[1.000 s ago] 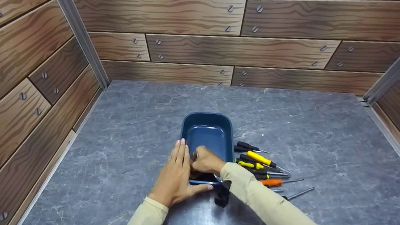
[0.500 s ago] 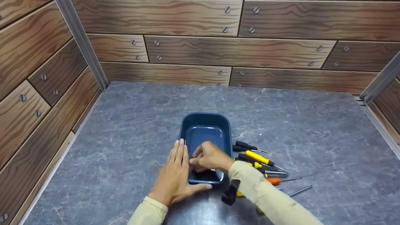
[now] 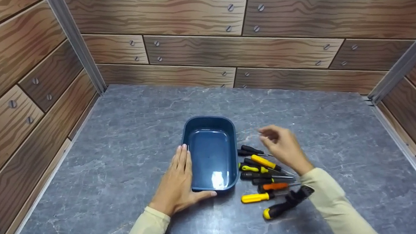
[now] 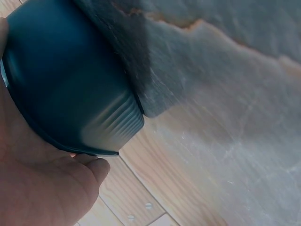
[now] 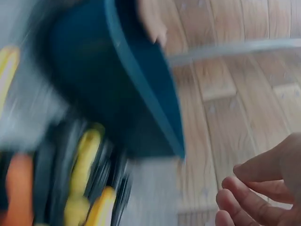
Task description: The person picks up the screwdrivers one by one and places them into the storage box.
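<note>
A dark blue rectangular plastic bin (image 3: 211,155) stands on the grey table, its bare floor catching a bright reflection near the front. My left hand (image 3: 174,189) lies along its left side with straight fingers, the thumb stretched across the front rim. In the left wrist view, that hand (image 4: 44,183) rests against the bin's rim (image 4: 56,145). To the right of the bin, my right hand (image 3: 286,149) is in the air with loosely bent fingers and holds nothing. Screwdrivers lie below it, among them one with a yellow handle (image 3: 263,161) and one with an orange handle (image 3: 275,186).
Several screwdrivers are bunched along the bin's right side, shafts pointing right. Nearer the front lie another yellow-handled screwdriver (image 3: 255,198) and a black one with a yellow end (image 3: 272,212). Wood-patterned walls (image 3: 192,50) border the table (image 3: 139,126) at the back and sides.
My right hand has come out of the bin and moved right, above the screwdrivers. The bin's front part, earlier covered by that hand, now shows. My left hand keeps its place on the bin.
</note>
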A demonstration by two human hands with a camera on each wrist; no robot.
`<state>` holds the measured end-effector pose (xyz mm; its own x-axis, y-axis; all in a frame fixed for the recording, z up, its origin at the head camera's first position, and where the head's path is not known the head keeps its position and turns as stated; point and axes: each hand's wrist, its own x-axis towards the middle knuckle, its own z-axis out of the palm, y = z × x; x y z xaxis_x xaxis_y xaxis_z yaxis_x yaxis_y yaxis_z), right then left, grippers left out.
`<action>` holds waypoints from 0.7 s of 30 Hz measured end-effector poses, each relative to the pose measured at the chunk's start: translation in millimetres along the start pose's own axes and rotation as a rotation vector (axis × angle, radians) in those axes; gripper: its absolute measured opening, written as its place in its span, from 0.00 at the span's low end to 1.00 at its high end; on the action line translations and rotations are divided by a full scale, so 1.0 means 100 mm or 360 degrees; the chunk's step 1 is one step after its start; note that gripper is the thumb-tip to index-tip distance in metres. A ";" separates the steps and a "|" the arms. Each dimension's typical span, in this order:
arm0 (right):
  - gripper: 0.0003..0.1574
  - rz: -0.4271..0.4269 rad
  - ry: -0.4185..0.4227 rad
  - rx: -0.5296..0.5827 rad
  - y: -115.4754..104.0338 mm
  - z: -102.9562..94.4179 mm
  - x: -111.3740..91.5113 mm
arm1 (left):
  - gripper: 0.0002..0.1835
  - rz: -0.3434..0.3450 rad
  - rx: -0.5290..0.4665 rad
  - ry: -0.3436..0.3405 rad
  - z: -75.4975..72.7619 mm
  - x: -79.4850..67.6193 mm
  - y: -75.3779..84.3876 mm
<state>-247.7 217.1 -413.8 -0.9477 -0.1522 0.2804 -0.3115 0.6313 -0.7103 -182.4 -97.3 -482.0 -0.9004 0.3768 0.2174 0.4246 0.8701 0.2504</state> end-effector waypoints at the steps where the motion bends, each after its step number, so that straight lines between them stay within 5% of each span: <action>1: 0.13 0.0011 0.0014 -0.0057 0.08 -0.04 -0.02 | 0.73 -0.0004 -0.0006 0.0006 -0.01 0.00 0.00; 5: 0.15 0.0069 -0.0018 -0.0202 0.37 -0.19 -0.16 | 0.73 -0.0018 -0.0024 0.0013 -0.01 -0.01 0.01; 13: 0.21 0.0239 -0.0350 -0.0260 0.77 -0.23 -0.50 | 0.72 -0.0023 -0.0010 -0.0012 -0.02 -0.04 0.01; 21: 0.19 0.0259 -0.0312 -0.0270 0.93 -0.19 -0.62 | 0.72 -0.0011 0.0005 -0.0019 -0.03 0.00 0.02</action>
<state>-216.2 299.7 -484.9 -0.9847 -0.1718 0.0301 -0.1540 0.7748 -0.6132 -181.2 -96.7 -478.9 -0.9045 0.3745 0.2042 0.4180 0.8737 0.2491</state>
